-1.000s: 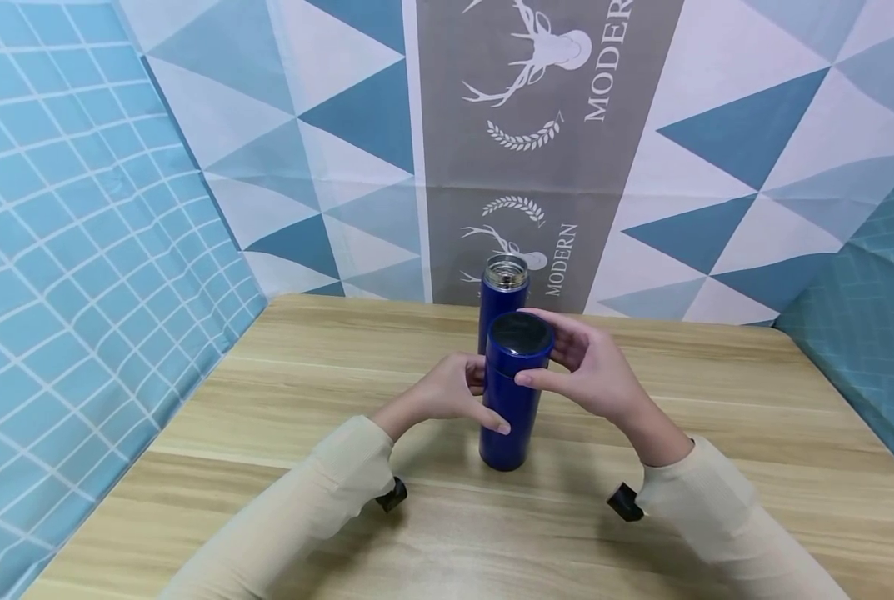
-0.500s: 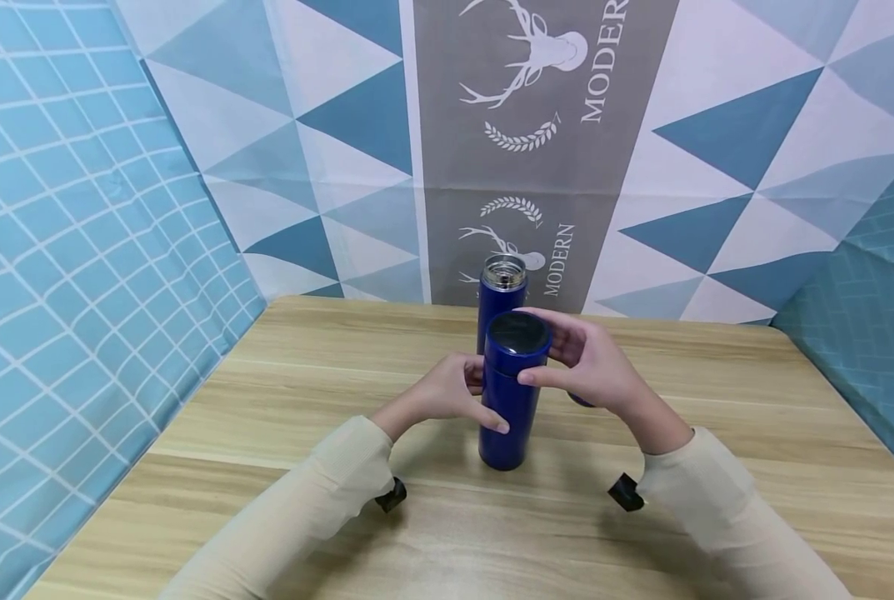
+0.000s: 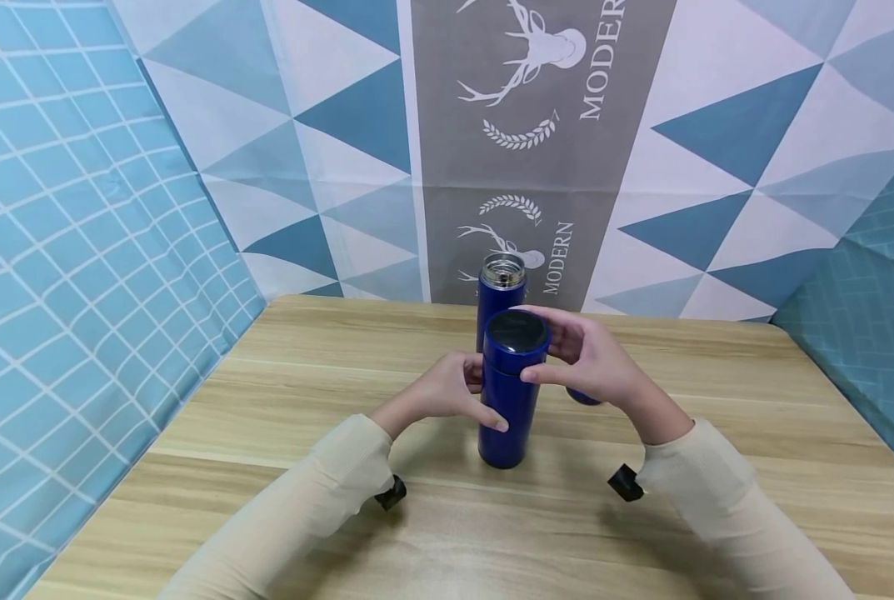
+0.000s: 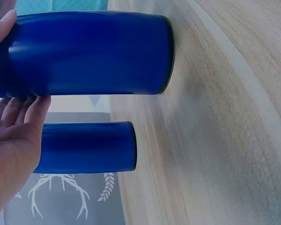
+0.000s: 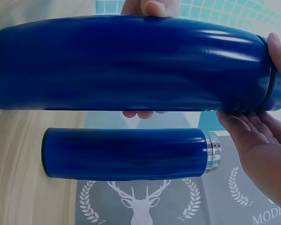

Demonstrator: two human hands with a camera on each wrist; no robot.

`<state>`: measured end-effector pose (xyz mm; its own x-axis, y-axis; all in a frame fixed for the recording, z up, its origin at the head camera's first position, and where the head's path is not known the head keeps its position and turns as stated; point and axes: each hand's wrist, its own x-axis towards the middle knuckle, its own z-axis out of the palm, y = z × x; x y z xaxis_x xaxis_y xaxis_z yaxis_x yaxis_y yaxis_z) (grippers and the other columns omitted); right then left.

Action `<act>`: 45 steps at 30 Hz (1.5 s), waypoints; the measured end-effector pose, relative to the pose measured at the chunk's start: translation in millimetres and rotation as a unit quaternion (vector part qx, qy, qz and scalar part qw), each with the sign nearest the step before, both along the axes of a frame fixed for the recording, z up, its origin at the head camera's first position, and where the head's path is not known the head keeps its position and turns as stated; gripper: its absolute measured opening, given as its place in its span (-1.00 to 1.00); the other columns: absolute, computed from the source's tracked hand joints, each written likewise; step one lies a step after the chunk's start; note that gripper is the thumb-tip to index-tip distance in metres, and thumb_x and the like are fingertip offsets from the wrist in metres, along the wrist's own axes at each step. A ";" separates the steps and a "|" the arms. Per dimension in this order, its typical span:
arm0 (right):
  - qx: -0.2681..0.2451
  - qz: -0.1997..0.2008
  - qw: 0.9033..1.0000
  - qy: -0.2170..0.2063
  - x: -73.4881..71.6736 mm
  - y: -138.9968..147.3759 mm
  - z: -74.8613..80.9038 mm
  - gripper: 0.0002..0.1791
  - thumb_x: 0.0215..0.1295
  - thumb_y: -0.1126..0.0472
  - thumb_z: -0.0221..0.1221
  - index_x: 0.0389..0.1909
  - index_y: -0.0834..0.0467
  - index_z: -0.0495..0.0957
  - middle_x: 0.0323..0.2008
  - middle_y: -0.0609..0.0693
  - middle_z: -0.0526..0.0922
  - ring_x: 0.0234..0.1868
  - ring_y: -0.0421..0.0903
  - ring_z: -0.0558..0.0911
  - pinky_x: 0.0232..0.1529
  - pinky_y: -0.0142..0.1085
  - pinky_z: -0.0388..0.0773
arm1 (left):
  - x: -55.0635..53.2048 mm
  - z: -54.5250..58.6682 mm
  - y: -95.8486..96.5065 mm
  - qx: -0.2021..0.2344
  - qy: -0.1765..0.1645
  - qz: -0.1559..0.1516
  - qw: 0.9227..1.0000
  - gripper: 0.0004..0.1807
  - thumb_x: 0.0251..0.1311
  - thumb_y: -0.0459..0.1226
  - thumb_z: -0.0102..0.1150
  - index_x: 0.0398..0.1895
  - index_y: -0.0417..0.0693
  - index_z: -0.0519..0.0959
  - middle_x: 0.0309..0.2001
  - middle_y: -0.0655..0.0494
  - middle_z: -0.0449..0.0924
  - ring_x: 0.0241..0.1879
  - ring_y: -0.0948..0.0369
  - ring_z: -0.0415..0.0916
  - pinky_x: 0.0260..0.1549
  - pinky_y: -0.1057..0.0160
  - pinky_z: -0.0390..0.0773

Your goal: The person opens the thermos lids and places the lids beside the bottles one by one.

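A blue thermos (image 3: 502, 429) with a dark-topped lid (image 3: 516, 335) is upright at the middle of the table. My left hand (image 3: 448, 388) grips its body from the left, thumb across the front. Around the lid, from the right, curl the fingers and thumb of my right hand (image 3: 595, 363). The right wrist view shows the seam between lid and body (image 5: 131, 63) with no visible gap. Behind it stands a second blue thermos (image 3: 501, 298), lidless, its threaded steel neck (image 5: 213, 152) bare; the front thermos partly hides it in the head view.
A small blue piece (image 3: 585, 398) peeks out on the wooden table (image 3: 342, 333) behind my right hand, mostly hidden. A patterned cloth wall (image 3: 357, 150) rises along the table's back edge. Blue gridded cloth (image 3: 64, 250) closes off the left side.
My right thumb has shifted slightly rightward along the lid's lower edge. The small blue piece behind the right hand has come into view. My left hand keeps its grip.
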<state>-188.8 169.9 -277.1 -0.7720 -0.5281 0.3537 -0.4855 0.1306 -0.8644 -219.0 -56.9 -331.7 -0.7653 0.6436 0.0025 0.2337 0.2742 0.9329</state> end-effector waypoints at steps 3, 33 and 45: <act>-0.004 0.005 1.000 -0.005 -0.3 0.4 -0.5 -0.24 0.08 0.38 0.35 0.33 0.32 0.28 0.20 0.13 0.55 0.09 -0.30 0.62 0.11 -0.42 0.57 | 0.0 -0.3 0.4 0.002 -0.003 0.000 1.000 -0.36 -0.24 -0.42 0.52 0.05 -0.24 0.54 0.03 -0.13 0.66 0.00 0.13 0.66 0.13 0.12 0.58; -0.037 0.160 0.985 -0.056 -28.1 11.8 -6.5 -0.23 0.15 0.41 0.28 0.36 0.41 0.16 0.17 -0.13 0.58 0.12 -0.21 0.63 0.09 -0.34 0.61 | 2.4 -1.3 -0.4 -0.010 0.000 0.006 1.000 -0.36 -0.23 -0.39 0.52 0.06 -0.21 0.55 0.03 -0.08 0.67 0.02 0.14 0.65 0.09 0.23 0.60; -0.046 0.210 0.975 -0.062 -40.7 13.4 -7.8 -0.28 0.18 0.36 0.28 0.37 0.20 0.25 0.20 -0.20 0.55 0.17 -0.23 0.59 0.15 -0.35 0.57 | 0.9 1.0 0.1 -0.001 -0.001 0.002 1.000 -0.37 -0.24 -0.42 0.52 0.04 -0.25 0.55 0.03 -0.13 0.66 0.01 0.13 0.66 0.13 0.13 0.58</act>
<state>-229.5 183.3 -284.9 -0.5346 -0.7771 0.3321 -0.3703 -0.1378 -0.9186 -218.1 -56.8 -330.8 -0.7673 0.6413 -0.0003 0.2304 0.2761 0.9331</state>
